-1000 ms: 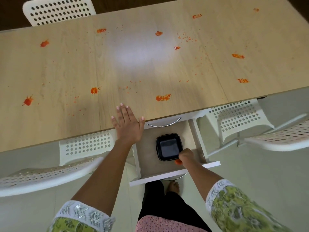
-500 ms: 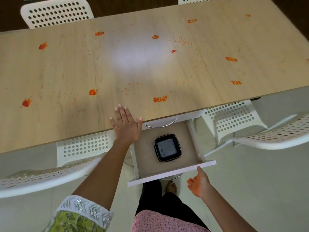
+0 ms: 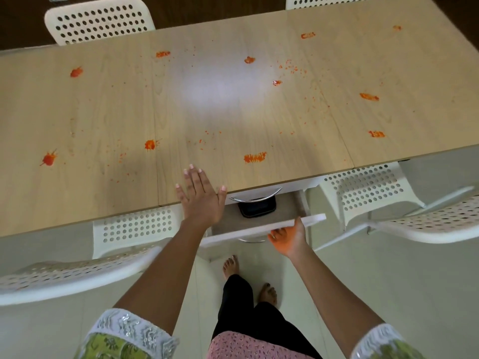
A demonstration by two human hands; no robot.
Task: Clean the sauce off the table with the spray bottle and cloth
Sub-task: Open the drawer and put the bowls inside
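Orange sauce marks the wooden table [image 3: 233,104] in several blotches, such as a smear [image 3: 255,157] near the front edge and a splat [image 3: 48,158] at the left. My left hand [image 3: 199,195] lies flat and open on the table's front edge. My right hand [image 3: 287,237], stained orange, presses its palm against the white front of a drawer [image 3: 259,229] under the table. The drawer is partly open and holds a black square dish [image 3: 256,208], half hidden under the tabletop. No spray bottle or cloth is in view.
White perforated chairs stand around the table: one at the near left [image 3: 72,268], one at the near right [image 3: 388,200], and two at the far side [image 3: 99,20]. My bare feet [image 3: 230,265] stand on a pale tiled floor below the drawer.
My right hand left the black dish, drew out of the drawer, and now pushes on the drawer front. The drawer has slid partway in. My left hand stayed on the table edge.
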